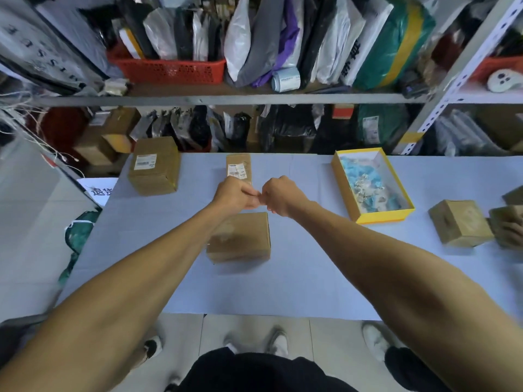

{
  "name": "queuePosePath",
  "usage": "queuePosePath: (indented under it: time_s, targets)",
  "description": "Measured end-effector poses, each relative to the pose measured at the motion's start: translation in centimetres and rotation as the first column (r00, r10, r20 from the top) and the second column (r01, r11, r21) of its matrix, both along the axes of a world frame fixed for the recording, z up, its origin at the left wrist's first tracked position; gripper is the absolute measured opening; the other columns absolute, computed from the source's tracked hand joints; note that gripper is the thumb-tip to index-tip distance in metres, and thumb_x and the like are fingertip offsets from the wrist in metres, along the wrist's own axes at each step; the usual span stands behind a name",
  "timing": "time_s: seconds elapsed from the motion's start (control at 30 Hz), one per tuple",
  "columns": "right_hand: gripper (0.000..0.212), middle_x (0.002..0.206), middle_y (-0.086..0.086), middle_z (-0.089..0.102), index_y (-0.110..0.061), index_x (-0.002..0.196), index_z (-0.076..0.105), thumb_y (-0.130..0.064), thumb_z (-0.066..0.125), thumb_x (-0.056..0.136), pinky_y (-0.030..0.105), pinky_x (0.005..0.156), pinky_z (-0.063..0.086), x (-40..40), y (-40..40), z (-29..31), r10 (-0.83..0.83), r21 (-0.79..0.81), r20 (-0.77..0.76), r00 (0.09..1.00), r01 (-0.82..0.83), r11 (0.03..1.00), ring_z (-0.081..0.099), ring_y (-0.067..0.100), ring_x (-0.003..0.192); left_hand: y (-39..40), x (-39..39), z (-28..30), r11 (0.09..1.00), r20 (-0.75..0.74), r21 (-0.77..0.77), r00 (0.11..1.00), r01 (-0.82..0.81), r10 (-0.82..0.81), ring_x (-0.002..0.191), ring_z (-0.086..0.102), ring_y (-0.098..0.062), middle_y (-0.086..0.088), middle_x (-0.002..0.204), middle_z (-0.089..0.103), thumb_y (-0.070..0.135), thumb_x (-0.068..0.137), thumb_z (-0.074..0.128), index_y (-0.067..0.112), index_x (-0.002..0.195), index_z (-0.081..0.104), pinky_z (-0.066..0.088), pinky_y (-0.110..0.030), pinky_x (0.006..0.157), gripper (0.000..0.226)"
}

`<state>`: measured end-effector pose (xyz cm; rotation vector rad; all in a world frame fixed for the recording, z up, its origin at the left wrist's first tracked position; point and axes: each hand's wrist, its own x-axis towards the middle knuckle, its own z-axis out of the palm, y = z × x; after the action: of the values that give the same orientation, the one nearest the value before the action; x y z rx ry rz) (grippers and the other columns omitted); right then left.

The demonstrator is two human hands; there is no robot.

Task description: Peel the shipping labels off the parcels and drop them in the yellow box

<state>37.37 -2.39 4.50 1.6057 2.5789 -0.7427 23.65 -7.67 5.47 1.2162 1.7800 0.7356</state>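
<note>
Hands first: the left hand point(236, 195) and the right hand point(278, 195) meet knuckle to knuckle above the surface point(297, 278), both with fingers curled in and fingertips touching at the gap between them. Whether a scrap of label is pinched there is too small to tell; nothing white shows plainly between them.

Taking the yellow box point(343, 190) as the landmark: it sits open, with blue and white crumpled paper already inside. The hands hover to its left. Directly under them, nearer the person, is a plain brown parcel point(240, 239) whose top shows no clear label, only a pale patch. Beyond the hands, further left of the box, a small parcel point(239, 165) carries a partly torn white label point(237, 169). Furthest left of the box stands a larger parcel point(155, 165) with an intact label point(145, 162) on its upper face. To the box's right lie more small cartons point(460, 223), and another person's hand point(512, 232) holds one at the frame edge.

Labels of this kind are likely thin, light and sticky-backed; they probably tear if pulled fast, as the ragged one suggests. A corner looks like the best place to start, lifted with a fingernail and then drawn back low and slowly. A peeled piece will tend to cling to the fingers, so dropping it may need a flick or a rub between fingertips over the box. The cartons look light enough to slide, so one hand should steady the parcel.
</note>
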Motion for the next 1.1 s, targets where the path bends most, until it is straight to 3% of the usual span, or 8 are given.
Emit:
queuePosePath:
  time_s: [0.1,0.2,0.33,0.47,0.63,0.73,0.9,1.1]
  targets:
    - [0.029,0.085,0.011,0.067,-0.005,0.091,0.064,-0.035,0.06,0.093,0.039,0.074,0.05,0.9,-0.4,-0.1,0.112,0.146,0.073,0.991,-0.121,0.982,0.057,0.027,0.083,-0.3,-0.7,-0.2,0.999,0.108,-0.004,0.993,-0.037,0.037,0.081,0.073,-0.03,-0.015,0.089,0.073,-0.011,0.071,0.078,0.004,0.08,0.075,0.061,-0.041,0.081,0.018]
    - [0.023,0.094,0.01,0.068,-0.011,0.099,0.062,-0.031,0.067,0.09,0.036,0.073,0.049,1.2,-0.7,-0.3,0.157,0.161,0.038,0.987,-0.161,0.974,0.058,0.025,0.086,0.4,-1.0,-0.5,0.998,0.011,0.049,0.999,-0.03,0.03,0.076,0.071,-0.022,-0.008,0.085,0.072,-0.005,0.076,0.077,0.01,0.077,0.074,0.061,-0.036,0.079,0.016]
    - [0.021,0.094,0.007,0.066,-0.015,0.1,0.062,-0.029,0.07,0.087,0.037,0.07,0.053,2.2,-0.7,-0.2,-0.101,0.141,-0.108,0.989,0.116,0.983,0.058,0.023,0.083,2.3,-0.8,-0.5,0.986,-0.067,0.113,0.991,0.121,-0.114,0.082,0.068,-0.021,-0.004,0.084,0.071,0.003,0.079,0.077,0.019,0.077,0.071,0.058,-0.033,0.079,0.017]
    - [0.016,0.095,0.008,0.064,-0.012,0.103,0.062,-0.019,0.066,0.089,0.041,0.072,0.053,4.8,-0.7,1.2,-0.236,0.164,-0.074,0.969,0.246,0.956,0.058,0.027,0.087,3.7,1.1,-0.5,0.952,-0.188,0.139,0.951,0.271,-0.243,0.089,0.064,-0.017,-0.001,0.092,0.071,0.007,0.077,0.078,0.021,0.073,0.071,0.046,-0.027,0.078,0.016]
    - [0.016,0.1,0.009,0.065,-0.013,0.102,0.065,-0.01,0.055,0.089,0.032,0.067,0.045,9.9,-1.9,1.4,-0.42,0.189,-0.062,0.905,0.424,0.886,0.058,0.029,0.09,4.1,4.8,-0.9,0.901,-0.224,0.187,0.91,0.392,-0.35,0.09,0.065,-0.02,-0.003,0.09,0.073,0.006,0.083,0.066,0.016,0.086,0.075,0.052,-0.028,0.075,0.014]
    - [0.019,0.103,0.011,0.068,-0.014,0.097,0.065,-0.009,0.051,0.086,0.035,0.074,0.048,13.0,-3.0,1.1,-0.478,0.199,-0.07,0.875,0.482,0.853,0.059,0.032,0.097,3.8,7.8,-1.2,0.877,-0.242,0.202,0.89,0.437,-0.387,0.091,0.064,-0.019,-0.003,0.093,0.072,0.006,0.084,0.06,0.015,0.094,0.075,0.052,-0.026,0.069,0.02]
    - [0.02,0.101,0.01,0.068,-0.012,0.097,0.065,-0.008,0.049,0.085,0.033,0.07,0.046,17.5,-3.2,0.7,-0.544,0.218,-0.06,0.837,0.543,0.811,0.059,0.032,0.094,4.8,13.1,-2.0,0.832,-0.267,0.212,0.849,0.513,-0.455,0.093,0.064,-0.023,-0.003,0.091,0.072,0.013,0.085,0.063,0.015,0.085,0.072,0.055,-0.039,0.083,0.009]
    - [0.022,0.103,0.01,0.068,-0.013,0.099,0.065,-0.01,0.049,0.085,0.041,0.078,0.052,23.0,0.7,-1.0,-0.532,0.206,-0.028,0.846,0.526,0.825,0.059,0.033,0.097,8.4,19.3,-3.4,0.835,-0.286,0.202,0.847,0.511,-0.449,0.093,0.064,-0.025,-0.008,0.096,0.07,0.009,0.082,0.067,0.013,0.084,0.072,0.054,-0.037,0.084,0.007]
